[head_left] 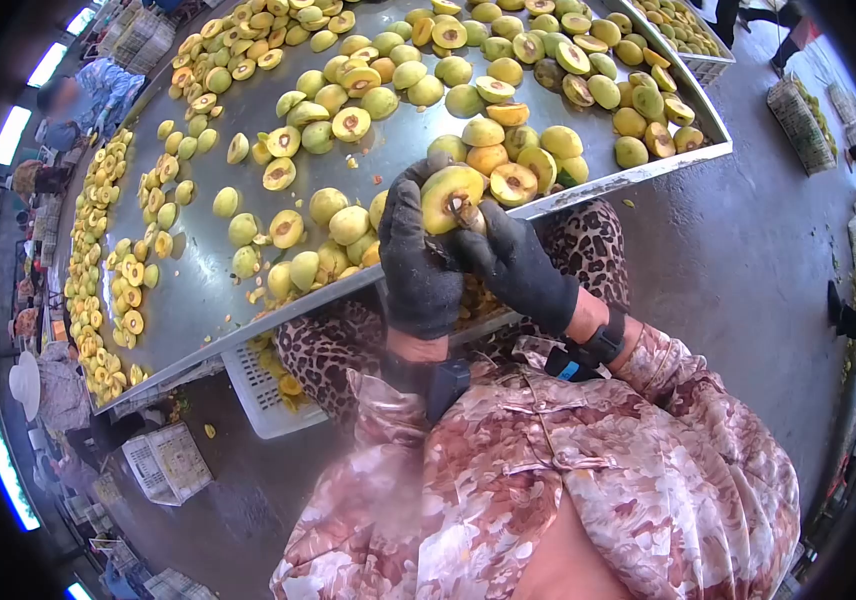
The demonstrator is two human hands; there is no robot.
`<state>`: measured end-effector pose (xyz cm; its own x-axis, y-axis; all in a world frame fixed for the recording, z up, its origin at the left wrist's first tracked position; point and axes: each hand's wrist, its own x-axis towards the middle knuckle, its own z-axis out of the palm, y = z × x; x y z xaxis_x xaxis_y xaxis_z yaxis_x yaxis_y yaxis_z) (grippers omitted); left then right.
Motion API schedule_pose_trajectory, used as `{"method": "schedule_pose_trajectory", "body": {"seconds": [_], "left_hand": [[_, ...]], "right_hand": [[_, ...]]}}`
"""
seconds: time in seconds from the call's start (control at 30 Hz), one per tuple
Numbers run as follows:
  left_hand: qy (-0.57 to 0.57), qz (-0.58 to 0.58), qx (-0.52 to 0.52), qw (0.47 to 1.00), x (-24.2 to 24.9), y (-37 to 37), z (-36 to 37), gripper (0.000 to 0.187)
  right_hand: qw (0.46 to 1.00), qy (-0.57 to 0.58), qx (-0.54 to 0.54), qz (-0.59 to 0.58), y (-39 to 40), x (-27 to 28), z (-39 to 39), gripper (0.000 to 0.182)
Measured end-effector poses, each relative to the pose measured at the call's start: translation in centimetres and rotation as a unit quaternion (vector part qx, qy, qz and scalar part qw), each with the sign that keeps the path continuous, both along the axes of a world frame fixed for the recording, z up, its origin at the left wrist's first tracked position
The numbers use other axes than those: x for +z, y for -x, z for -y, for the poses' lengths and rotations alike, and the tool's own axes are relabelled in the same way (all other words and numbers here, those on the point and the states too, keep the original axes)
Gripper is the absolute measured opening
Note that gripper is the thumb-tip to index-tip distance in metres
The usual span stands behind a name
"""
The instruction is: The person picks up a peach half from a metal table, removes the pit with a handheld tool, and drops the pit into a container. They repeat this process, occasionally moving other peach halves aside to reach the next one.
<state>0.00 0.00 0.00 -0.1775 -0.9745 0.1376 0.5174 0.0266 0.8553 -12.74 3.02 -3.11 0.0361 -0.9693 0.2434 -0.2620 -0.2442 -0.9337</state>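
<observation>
While we look down over our own chest, both of our hands meet just at the near edge of a big metal counter (188, 300). Both wear dark knit gloves. Our left hand (416, 262) cups a halved yellow-green fruit (450, 196) from below and behind, its gloved fingers (410, 190) curled tight around the skin so the cut face turns up toward us. Our right hand (520, 268) presses in from the side, its fingers closed on a small tool (467, 214) whose tip sits in the hollow at the fruit's centre; we cannot tell what kind of tool it is. We judge that the fruit is held high and close so the pit area stays in clear sight.

Many more fruits, whole and halved, lie spread across the counter (348, 120), the nearest cluster just beyond our hands and within easy reach. A raised rim (638, 170) keeps them from rolling off. Below the counter, by our knees, stands a white slatted crate (253, 395) with a few pieces in it, seemingly set to catch what drops. Across the counter, at far left, another person in blue sleeves (98, 95) sits at the opposite side. More crates (798, 120) stand on the grey floor to the right.
</observation>
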Motion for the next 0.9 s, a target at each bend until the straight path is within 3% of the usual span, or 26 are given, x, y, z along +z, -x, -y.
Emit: {"method": "schedule_pose_trajectory", "body": {"seconds": [0.07,0.17,0.23,0.27,0.3,0.33,0.37,0.4,0.43,0.47,0.5,0.53,0.57,0.63,0.67,0.7,0.73,0.77,0.83,0.9], "left_hand": [[-0.073,-0.121,-0.019,0.990,0.1,-0.1,0.0,0.043],[-0.054,-0.096,0.018,0.994,0.9,0.1,-0.2,0.039],[0.065,0.145,0.051,0.986,1.4,-1.2,-0.6,0.035],[0.228,0.325,0.127,0.909,1.5,-1.4,-1.3,0.040],[0.354,0.471,0.255,0.767,1.4,-1.5,-1.9,0.045],[0.359,0.447,0.270,0.774,2.3,-1.6,-2.3,0.041],[0.315,0.381,0.240,0.835,3.9,-1.1,-2.6,0.038],[0.264,0.315,0.206,0.888,5.6,-0.3,-2.5,0.037],[0.214,0.265,0.173,0.924,8.2,1.1,-2.9,0.036],[0.173,0.233,0.149,0.945,8.8,2.0,-3.0,0.037],[0.141,0.214,0.132,0.957,9.8,2.4,-3.5,0.040],[0.112,0.211,0.104,0.965,10.6,3.1,-3.5,0.038],[0.077,0.215,0.081,0.970,11.1,3.2,-3.7,0.037],[0.087,0.236,0.079,0.965,9.5,3.4,-3.7,0.037],[0.094,0.229,0.075,0.966,8.9,2.8,-4.2,0.037],[0.175,0.242,0.071,0.952,10.3,2.8,-4.6,0.036],[0.250,0.266,0.100,0.925,10.3,2.9,-4.5,0.035],[0.322,0.287,0.135,0.892,10.4,2.9,-4.4,0.035],[0.304,0.245,0.120,0.913,9.8,2.0,-4.2,0.034],[0.229,0.184,0.090,0.952,9.0,0.8,-4.1,0.034]], "right_hand": [[1.000,0.011,0.014,0.003,-0.3,0.4,-0.2,0.027],[0.997,0.050,0.004,0.062,-1.2,0.1,0.0,0.025],[0.998,0.049,0.027,-0.016,-1.1,0.5,-0.1,0.022],[0.996,0.047,0.022,-0.068,0.0,1.1,-0.3,0.021],[0.989,-0.037,0.121,-0.080,1.2,1.7,-0.4,0.015],[0.985,-0.049,0.152,-0.060,0.8,0.2,-0.2,0.017],[0.982,-0.063,0.179,0.009,0.1,-1.0,-0.6,0.019],[0.966,-0.104,0.195,0.134,0.1,-3.0,-0.5,0.021],[0.937,-0.154,0.198,0.242,0.7,-1.7,-0.5,0.024],[0.960,-0.100,0.207,0.159,1.2,-1.9,-0.7,0.027],[0.975,-0.040,0.206,0.072,1.7,1.7,-1.2,0.030],[0.980,0.021,0.196,-0.007,2.0,5.3,-1.8,0.033],[0.954,-0.108,0.243,0.138,2.7,5.8,-2.2,0.032],[0.925,-0.123,0.251,0.258,3.1,0.3,-1.6,0.033],[0.936,-0.103,0.254,0.220,3.3,0.2,-1.7,0.033],[0.946,-0.082,0.255,0.182,3.6,1.0,-1.9,0.033],[0.963,-0.036,0.259,0.065,4.2,2.4,-2.4,0.033],[0.962,-0.051,0.260,0.064,3.5,2.8,-2.5,0.031],[0.960,-0.082,0.262,0.062,2.3,4.4,-2.7,0.028],[0.917,-0.129,0.348,0.147,2.3,6.5,-2.9,0.025]]}}
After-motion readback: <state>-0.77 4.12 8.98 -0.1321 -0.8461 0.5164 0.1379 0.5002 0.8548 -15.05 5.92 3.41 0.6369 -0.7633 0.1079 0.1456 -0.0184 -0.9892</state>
